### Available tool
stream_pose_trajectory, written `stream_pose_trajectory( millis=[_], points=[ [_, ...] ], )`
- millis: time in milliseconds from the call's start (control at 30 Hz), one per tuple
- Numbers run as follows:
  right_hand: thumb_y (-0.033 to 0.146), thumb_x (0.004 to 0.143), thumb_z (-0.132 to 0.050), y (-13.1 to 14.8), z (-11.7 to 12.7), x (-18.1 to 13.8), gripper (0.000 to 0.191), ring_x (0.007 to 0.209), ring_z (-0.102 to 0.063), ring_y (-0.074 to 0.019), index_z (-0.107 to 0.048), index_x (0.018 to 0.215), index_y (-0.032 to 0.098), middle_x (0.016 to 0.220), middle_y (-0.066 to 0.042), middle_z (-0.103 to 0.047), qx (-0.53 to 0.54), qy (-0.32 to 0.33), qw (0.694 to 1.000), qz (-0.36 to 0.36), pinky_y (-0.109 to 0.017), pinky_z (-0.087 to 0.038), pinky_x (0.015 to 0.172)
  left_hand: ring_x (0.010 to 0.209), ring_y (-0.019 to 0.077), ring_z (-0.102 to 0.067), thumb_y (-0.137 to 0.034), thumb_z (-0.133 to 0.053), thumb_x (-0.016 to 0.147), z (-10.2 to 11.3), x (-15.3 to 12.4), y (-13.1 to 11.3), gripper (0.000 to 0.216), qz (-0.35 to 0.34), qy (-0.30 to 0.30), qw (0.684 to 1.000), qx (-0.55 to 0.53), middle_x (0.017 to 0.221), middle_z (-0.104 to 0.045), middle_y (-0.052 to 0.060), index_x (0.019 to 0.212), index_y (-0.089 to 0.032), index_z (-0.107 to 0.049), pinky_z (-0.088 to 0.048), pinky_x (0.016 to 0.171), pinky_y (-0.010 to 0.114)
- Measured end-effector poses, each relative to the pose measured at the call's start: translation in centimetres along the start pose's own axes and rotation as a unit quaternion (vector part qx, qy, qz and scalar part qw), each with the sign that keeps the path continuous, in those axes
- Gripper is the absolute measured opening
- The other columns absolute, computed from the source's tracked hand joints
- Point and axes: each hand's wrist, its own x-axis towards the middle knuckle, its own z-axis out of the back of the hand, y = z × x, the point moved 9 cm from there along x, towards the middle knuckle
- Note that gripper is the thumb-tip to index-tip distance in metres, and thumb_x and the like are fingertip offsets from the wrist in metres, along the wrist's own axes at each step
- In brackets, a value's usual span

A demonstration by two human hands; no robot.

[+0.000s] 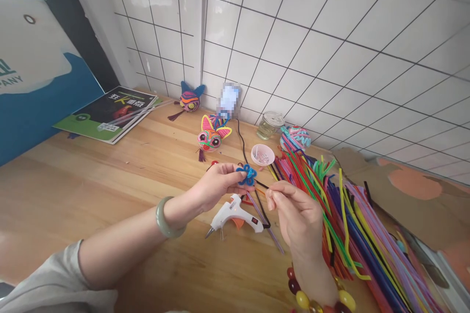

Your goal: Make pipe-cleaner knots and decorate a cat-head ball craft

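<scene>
A blue flower shape bent from pipe cleaner (pixel 248 175) is pinched between the thumb and fingers of my left hand (pixel 223 181). To its right, my right hand (pixel 295 205) has its thumb and fingertips pressed together. A thin black line runs from beside the flower to those fingertips; whether they grip it I cannot tell. Below both hands a white glue gun (pixel 235 215) lies on its side, its nozzle pointing left and its switch at the handle's end.
Right of my right hand spreads a bundle of coloured pipe cleaners (pixel 363 234). Behind are a pink bowl (pixel 268 148), a lidded glass jar (pixel 270 125), a decorated cat-eared head (pixel 209 138), a blue-eared one (pixel 190 100) and a phone (pixel 228 100). Booklets (pixel 95 124) lie left on the wooden table (pixel 147 166).
</scene>
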Motion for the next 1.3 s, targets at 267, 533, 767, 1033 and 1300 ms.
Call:
stream_pose_trajectory(
  millis=[267,533,767,1033,1300],
  points=[
    [0.026,0.078,-0.068,-0.6,-0.3,-0.1,0.006,0.055,-0.056,-0.0116,-0.067,0.080,0.020,0.058,0.002,-0.060,-0.032,-0.012,0.999,-0.026,-0.025,-0.048,0.055,0.072,0.0156,-0.069,-0.035,-0.074,0.071,-0.2,-0.2,-0.4,0.028,-0.011,0.004,1.000,0.008,0.083,-0.071,0.009,0.079,-0.010,-0.065,-0.052,0.072,0.026],
    [0.029,0.076,-0.070,-0.5,-0.7,0.3,0.014,0.063,-0.060,-0.0121,-0.060,0.080,0.020,0.075,0.000,-0.064,-0.052,-0.033,0.996,-0.058,-0.025,-0.052,0.060,0.073,0.0144,-0.068,-0.030,-0.071,0.076,-0.1,-0.3,-0.6,0.022,-0.028,0.003,0.999,-0.018,0.085,-0.070,0.007,0.084,-0.011,-0.066,-0.051,0.070,0.025],
    [0.033,0.075,-0.070,-1.4,-1.2,0.0,0.022,0.063,-0.059,-0.0122,-0.054,0.083,0.021,0.074,0.001,-0.061,-0.070,-0.020,0.993,-0.095,-0.024,-0.052,0.058,0.073,0.0122,-0.063,-0.024,-0.069,0.077,-0.8,-0.6,-0.7,0.016,-0.024,0.029,0.994,-0.099,0.083,-0.068,0.007,0.085,-0.011,-0.067,-0.049,0.068,0.024],
    [0.032,0.076,-0.070,-1.7,-1.7,0.0,0.021,0.073,-0.065,-0.0159,-0.054,0.086,0.021,0.080,-0.002,-0.066,-0.043,-0.003,0.994,-0.101,-0.027,-0.054,0.064,0.056,0.0087,-0.058,-0.024,-0.068,0.078,-2.2,-1.1,-0.4,0.015,0.003,0.098,0.987,-0.127,0.065,-0.063,0.004,0.077,-0.011,-0.062,-0.047,0.057,0.019],
    [0.031,0.078,-0.067,-1.3,-2.1,0.0,0.022,0.077,-0.066,-0.0183,-0.055,0.093,0.021,0.083,-0.004,-0.069,-0.072,0.030,0.993,-0.089,-0.031,-0.055,0.068,0.057,0.0096,-0.061,-0.024,-0.071,0.075,-2.2,-0.9,-0.6,0.018,-0.001,0.093,0.991,-0.100,0.070,-0.065,0.005,0.078,-0.009,-0.062,-0.049,0.059,0.020]
  ],
)
